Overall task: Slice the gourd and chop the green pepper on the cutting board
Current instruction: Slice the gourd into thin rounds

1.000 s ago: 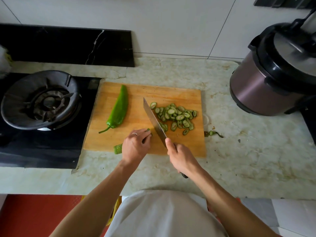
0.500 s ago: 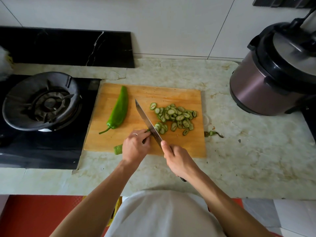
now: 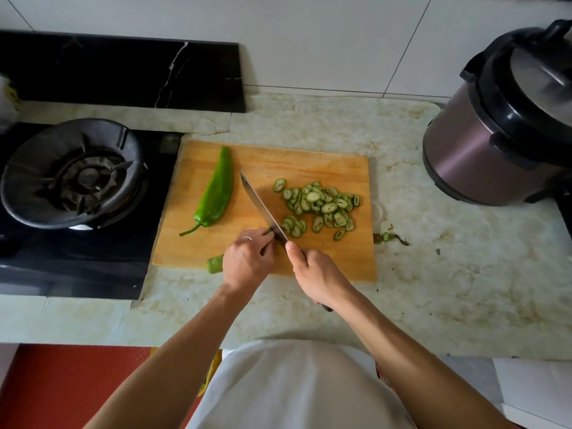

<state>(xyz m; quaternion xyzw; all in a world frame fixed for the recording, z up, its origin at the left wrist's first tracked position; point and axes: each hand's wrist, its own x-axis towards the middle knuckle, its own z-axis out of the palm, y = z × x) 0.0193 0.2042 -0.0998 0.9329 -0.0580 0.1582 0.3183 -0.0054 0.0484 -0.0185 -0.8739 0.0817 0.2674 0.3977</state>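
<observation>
Nearest, my right hand (image 3: 318, 275) wraps the knife (image 3: 263, 209) handle, blade angled across the cutting board (image 3: 340, 168). Just left, my left hand (image 3: 247, 261) curls over the gourd (image 3: 215, 263), fingertips pinning it beside the blade; its stub pokes over the board's near edge. Beyond lie gourd slices (image 3: 318, 205) to the right and the whole green pepper (image 3: 218, 188) to the left.

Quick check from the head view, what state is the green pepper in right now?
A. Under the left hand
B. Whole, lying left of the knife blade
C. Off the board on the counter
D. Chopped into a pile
B: the green pepper lies whole, stem on, on the cutting board, left of the knife; the left hand holds the gourd instead.
</observation>
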